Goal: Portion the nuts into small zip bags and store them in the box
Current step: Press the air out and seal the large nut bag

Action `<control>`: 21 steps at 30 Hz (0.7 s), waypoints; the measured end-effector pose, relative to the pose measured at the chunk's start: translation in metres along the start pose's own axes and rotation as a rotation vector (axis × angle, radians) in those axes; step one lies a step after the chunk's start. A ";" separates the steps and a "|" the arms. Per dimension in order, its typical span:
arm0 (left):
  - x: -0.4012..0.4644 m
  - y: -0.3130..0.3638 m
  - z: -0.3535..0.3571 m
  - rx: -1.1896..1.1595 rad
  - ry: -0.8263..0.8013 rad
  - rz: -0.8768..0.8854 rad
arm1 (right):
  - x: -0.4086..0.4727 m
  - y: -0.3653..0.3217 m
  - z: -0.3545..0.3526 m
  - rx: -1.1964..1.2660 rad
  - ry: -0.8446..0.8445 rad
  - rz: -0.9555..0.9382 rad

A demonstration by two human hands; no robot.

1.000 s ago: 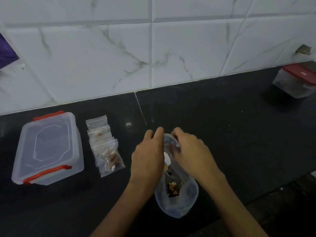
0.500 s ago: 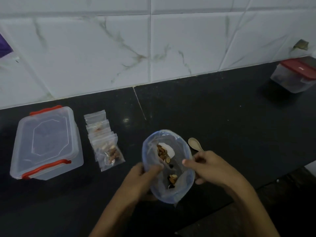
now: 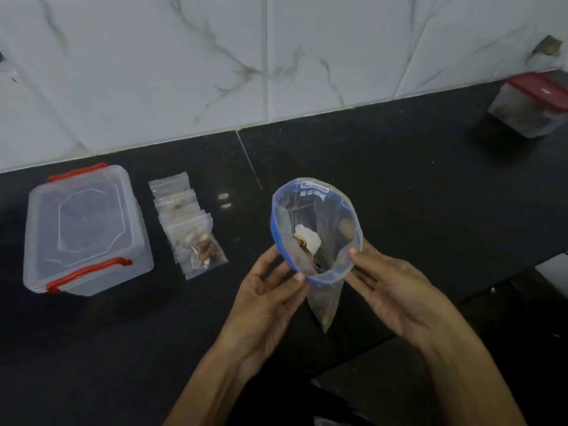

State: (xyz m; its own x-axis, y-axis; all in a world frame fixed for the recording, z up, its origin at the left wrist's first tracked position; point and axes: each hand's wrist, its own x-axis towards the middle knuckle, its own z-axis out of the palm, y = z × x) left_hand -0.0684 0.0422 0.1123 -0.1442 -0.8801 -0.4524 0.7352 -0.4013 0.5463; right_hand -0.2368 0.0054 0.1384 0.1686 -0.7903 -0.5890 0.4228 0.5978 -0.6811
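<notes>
Both hands hold a big bag [image 3: 319, 229] up above the black counter [image 3: 399, 179], with its mouth pulled wide open. The left hand [image 3: 270, 299] pinches the blue rim on one side. The right hand [image 3: 390, 290] pinches the other side. Nuts [image 3: 302, 245] sit inside, between the hands. Left of the left hand lie small bags [image 3: 192, 224], then the closed box [image 3: 84, 230].

Blue-rimmed clear bag [image 3: 316, 192]; red-clipped clear box [image 3: 83, 229]; black counter [image 3: 399, 186].
</notes>
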 end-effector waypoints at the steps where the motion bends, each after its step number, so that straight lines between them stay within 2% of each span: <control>1: 0.000 -0.005 0.000 0.045 0.012 0.038 | -0.001 0.004 -0.003 -0.033 -0.037 0.042; 3: 0.000 -0.011 0.003 0.171 0.039 0.122 | -0.001 0.008 -0.008 -0.067 -0.127 0.095; 5: 0.000 -0.014 0.005 0.313 0.110 0.198 | -0.001 0.011 -0.009 -0.040 -0.146 0.101; 7: 0.003 -0.019 0.005 0.450 0.234 0.276 | -0.001 0.015 -0.005 -0.071 -0.021 0.027; 11: 0.004 -0.032 0.011 0.616 0.463 0.380 | 0.000 0.031 0.008 -0.333 0.323 -0.256; 13: 0.002 -0.034 0.016 0.592 0.484 0.394 | -0.001 0.034 0.010 -0.389 0.325 -0.301; 17: 0.002 -0.029 0.018 0.403 0.419 0.310 | -0.011 0.017 0.002 -0.132 -0.031 -0.107; 19: 0.001 -0.030 0.018 0.367 0.394 0.299 | -0.010 0.014 -0.003 -0.157 0.014 -0.105; 21: 0.000 -0.034 0.021 0.396 0.426 0.298 | -0.005 0.019 -0.001 -0.276 0.188 -0.157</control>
State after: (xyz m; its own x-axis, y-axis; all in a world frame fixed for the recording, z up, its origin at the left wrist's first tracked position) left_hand -0.1078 0.0506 0.1086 0.3631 -0.8229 -0.4369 0.3920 -0.2905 0.8729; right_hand -0.2302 0.0209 0.1281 -0.0572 -0.8522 -0.5200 0.1699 0.5050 -0.8463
